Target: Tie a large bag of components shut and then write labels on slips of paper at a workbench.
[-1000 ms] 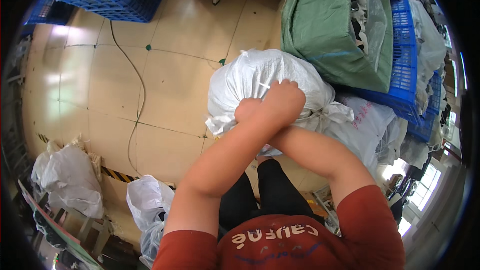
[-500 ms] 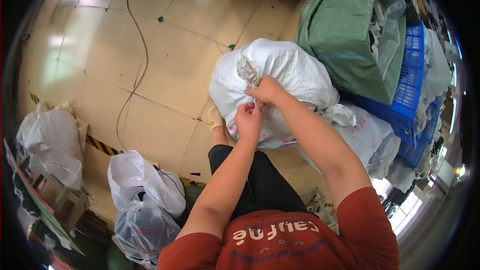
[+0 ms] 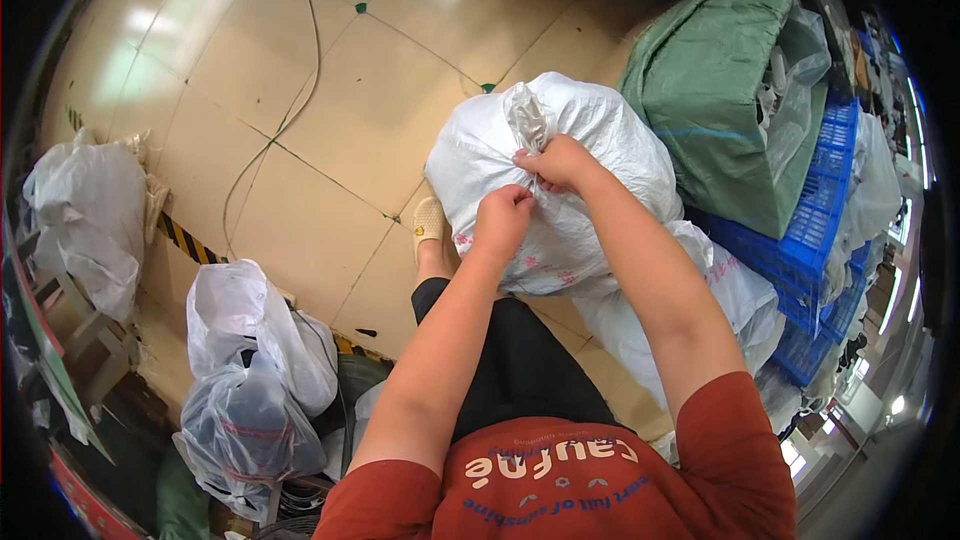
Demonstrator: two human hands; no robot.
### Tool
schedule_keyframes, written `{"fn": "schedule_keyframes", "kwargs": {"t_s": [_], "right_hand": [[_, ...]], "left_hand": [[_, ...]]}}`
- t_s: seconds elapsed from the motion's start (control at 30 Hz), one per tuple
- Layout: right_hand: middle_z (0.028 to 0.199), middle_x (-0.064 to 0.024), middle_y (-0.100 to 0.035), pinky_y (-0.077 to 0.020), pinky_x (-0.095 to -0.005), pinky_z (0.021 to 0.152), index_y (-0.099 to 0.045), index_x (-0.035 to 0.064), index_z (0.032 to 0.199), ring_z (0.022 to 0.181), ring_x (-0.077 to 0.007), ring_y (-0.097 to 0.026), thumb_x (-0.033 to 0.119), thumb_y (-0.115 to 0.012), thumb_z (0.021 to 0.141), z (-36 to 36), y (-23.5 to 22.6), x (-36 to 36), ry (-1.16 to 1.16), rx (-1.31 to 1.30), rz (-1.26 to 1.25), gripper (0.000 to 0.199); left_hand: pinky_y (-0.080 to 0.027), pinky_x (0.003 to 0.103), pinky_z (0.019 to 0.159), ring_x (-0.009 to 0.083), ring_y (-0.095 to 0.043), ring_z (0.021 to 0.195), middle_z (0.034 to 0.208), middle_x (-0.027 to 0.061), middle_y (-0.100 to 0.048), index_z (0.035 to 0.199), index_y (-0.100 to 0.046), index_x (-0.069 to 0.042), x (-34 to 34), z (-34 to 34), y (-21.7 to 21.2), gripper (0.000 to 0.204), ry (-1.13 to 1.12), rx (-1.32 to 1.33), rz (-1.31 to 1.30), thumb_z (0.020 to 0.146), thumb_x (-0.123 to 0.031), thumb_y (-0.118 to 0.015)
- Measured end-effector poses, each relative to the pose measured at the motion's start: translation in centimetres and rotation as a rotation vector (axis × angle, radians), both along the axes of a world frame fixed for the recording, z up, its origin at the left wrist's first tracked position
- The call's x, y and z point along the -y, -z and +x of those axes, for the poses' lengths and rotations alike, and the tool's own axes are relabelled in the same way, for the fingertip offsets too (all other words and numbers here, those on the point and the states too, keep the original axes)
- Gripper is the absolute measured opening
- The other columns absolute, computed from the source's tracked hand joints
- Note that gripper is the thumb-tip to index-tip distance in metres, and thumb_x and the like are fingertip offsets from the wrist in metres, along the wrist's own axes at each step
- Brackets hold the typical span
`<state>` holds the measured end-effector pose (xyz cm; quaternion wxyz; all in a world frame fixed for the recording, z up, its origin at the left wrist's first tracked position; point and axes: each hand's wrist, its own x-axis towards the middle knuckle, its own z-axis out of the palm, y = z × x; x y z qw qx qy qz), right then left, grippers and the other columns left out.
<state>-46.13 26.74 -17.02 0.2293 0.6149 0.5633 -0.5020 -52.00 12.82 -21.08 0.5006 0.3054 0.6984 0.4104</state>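
Note:
A large, full white woven sack (image 3: 625,150) stands on the floor in front of me, its gathered neck (image 3: 526,118) bunched upward. My right hand (image 3: 562,162) is closed around the base of that neck, thumb pointing left. Just below and to the left, my left hand (image 3: 503,222) is pinched close against the gathered cloth. Whatever lies between its fingertips is too small to make out. The two hands are near each other but apart.
Right of the sack stand a green woven bag (image 3: 700,90) and blue crates (image 3: 825,170). Another white sack (image 3: 735,290) leans nearby. Plastic bags (image 3: 255,420) sit at lower left, a white bag (image 3: 85,210) farther left. A cable (image 3: 315,60) crosses the tiled floor.
The view has shifted a little. My left hand has turned and its fingertips now sit lower than my right hand's, slightly separated from it. My right hand keeps hold of the sack's neck.

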Motion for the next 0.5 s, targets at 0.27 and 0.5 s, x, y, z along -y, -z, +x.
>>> {"fn": "schedule_keyframes", "kwargs": {"t_s": [0.27, 0.5], "right_hand": [[0.053, -0.0050, -0.055, -0.0416, -0.0270, 0.041, -0.063, 0.0034, 0.076, 0.043, -0.0126, -0.050, 0.018, -0.066, 0.074, 0.4, 0.5, 0.2, 0.174, -0.098, -0.037, 0.015], [0.054, -0.0078, -0.057, -0.0449, -0.0284, 0.042, -0.062, 0.0003, 0.071, 0.043, -0.0147, -0.054, 0.021, -0.067, 0.072, 0.5, 1.5, 0.4, 0.109, -0.037, 0.015, 0.021]], "left_hand": [[-0.048, 0.034, 0.062, 0.0291, -0.062, 0.064, 0.069, 0.0166, -0.063, 0.075, -0.067, -0.001, -1.4, 1.3, -0.9, 0.013, -0.198, -0.295, -0.092, 0.071, -0.011, -0.060], [-0.048, 0.037, 0.063, 0.0305, -0.061, 0.062, 0.068, 0.0197, -0.062, 0.076, -0.067, -0.001, -2.3, 1.3, -0.9, 0.015, -0.352, -0.170, -0.103, 0.072, -0.010, -0.056]]}}
